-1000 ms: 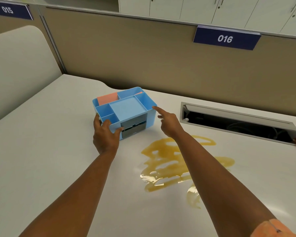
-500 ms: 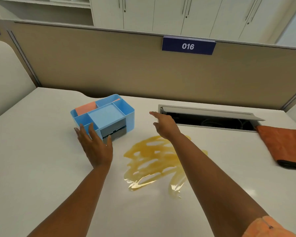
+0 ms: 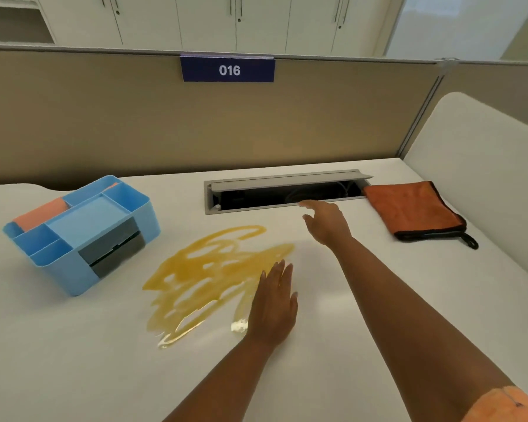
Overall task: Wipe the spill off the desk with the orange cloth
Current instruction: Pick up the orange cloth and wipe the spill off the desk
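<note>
A yellow-brown spill (image 3: 209, 275) spreads over the middle of the white desk (image 3: 73, 345). The folded orange cloth (image 3: 409, 208) with a black edge lies at the back right, beside the cable slot. My right hand (image 3: 326, 222) hovers open between the spill and the cloth, a short way left of the cloth, holding nothing. My left hand (image 3: 275, 303) is flat and open over the spill's right edge, also holding nothing.
A blue desk organiser (image 3: 83, 229) with a pink pad in one compartment stands at the left. An open cable slot (image 3: 287, 191) runs along the back. A beige partition (image 3: 134, 123) with a "016" label closes off the back, and a white divider (image 3: 485, 153) the right.
Both hands let go of the blue organiser and moved right. The right hand has travelled toward the orange cloth, and the view has swung right, bringing the whole cloth into sight.
</note>
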The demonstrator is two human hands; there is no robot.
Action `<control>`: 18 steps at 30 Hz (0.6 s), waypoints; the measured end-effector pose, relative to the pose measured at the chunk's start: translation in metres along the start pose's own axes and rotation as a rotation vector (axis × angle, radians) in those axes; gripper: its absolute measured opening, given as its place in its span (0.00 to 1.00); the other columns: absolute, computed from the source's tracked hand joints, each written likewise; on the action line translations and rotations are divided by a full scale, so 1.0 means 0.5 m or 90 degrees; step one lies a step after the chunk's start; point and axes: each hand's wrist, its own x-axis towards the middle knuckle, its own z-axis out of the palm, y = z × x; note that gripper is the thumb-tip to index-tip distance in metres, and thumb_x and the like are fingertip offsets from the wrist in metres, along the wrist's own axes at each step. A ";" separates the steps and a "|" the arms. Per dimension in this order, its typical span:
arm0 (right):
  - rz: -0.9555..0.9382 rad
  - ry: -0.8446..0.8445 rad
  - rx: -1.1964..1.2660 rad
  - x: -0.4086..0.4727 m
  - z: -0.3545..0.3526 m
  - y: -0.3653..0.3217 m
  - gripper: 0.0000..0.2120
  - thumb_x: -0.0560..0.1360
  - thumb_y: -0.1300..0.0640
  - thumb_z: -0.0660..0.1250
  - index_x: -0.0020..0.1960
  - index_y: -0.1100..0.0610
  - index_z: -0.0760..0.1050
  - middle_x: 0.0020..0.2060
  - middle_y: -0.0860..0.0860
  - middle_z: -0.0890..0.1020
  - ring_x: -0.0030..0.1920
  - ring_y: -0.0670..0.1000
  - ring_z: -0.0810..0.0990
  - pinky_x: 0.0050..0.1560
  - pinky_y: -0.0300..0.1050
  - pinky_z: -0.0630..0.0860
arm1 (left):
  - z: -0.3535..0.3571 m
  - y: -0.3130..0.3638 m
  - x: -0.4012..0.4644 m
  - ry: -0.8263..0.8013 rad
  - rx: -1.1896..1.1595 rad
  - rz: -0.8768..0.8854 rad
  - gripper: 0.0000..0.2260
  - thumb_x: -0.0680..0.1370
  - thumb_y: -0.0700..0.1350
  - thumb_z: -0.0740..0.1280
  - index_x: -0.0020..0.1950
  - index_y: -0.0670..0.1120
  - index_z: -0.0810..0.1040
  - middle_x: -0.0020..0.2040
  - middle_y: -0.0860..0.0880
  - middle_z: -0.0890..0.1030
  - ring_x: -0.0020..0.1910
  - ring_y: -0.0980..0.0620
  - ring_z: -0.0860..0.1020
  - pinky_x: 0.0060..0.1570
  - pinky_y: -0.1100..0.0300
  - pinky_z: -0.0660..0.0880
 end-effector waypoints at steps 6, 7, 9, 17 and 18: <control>0.072 0.030 -0.021 -0.020 -0.023 0.140 0.16 0.78 0.60 0.61 0.65 0.55 0.74 0.64 0.54 0.77 0.64 0.54 0.74 0.66 0.47 0.69 | 0.076 0.092 0.031 -0.056 0.077 0.091 0.24 0.65 0.52 0.72 0.59 0.45 0.78 0.58 0.50 0.82 0.58 0.54 0.79 0.55 0.56 0.77; 0.078 0.035 -0.022 -0.021 -0.025 0.156 0.16 0.77 0.61 0.62 0.64 0.55 0.74 0.64 0.54 0.78 0.64 0.54 0.74 0.66 0.47 0.69 | 0.080 0.099 0.044 -0.045 0.075 0.093 0.24 0.65 0.51 0.72 0.59 0.44 0.78 0.58 0.49 0.82 0.58 0.54 0.79 0.55 0.56 0.77; 0.100 0.042 -0.027 -0.026 -0.024 0.199 0.16 0.77 0.61 0.62 0.64 0.55 0.74 0.63 0.54 0.78 0.64 0.54 0.74 0.65 0.47 0.69 | 0.085 0.114 0.066 -0.053 0.064 0.077 0.24 0.68 0.50 0.70 0.62 0.43 0.75 0.61 0.46 0.79 0.61 0.52 0.77 0.60 0.54 0.74; 0.180 0.043 -0.056 -0.011 -0.021 0.321 0.18 0.77 0.62 0.60 0.67 0.55 0.71 0.68 0.56 0.71 0.70 0.55 0.66 0.66 0.49 0.67 | 0.147 0.113 0.079 -0.079 -0.026 0.050 0.24 0.79 0.48 0.50 0.74 0.44 0.52 0.77 0.46 0.54 0.76 0.52 0.51 0.73 0.58 0.40; 0.189 0.045 -0.071 -0.009 -0.021 0.327 0.19 0.77 0.62 0.61 0.68 0.54 0.70 0.70 0.57 0.68 0.70 0.56 0.63 0.66 0.50 0.67 | 0.147 0.111 0.077 -0.074 -0.022 0.052 0.24 0.79 0.48 0.50 0.74 0.44 0.52 0.77 0.46 0.54 0.76 0.52 0.51 0.73 0.59 0.40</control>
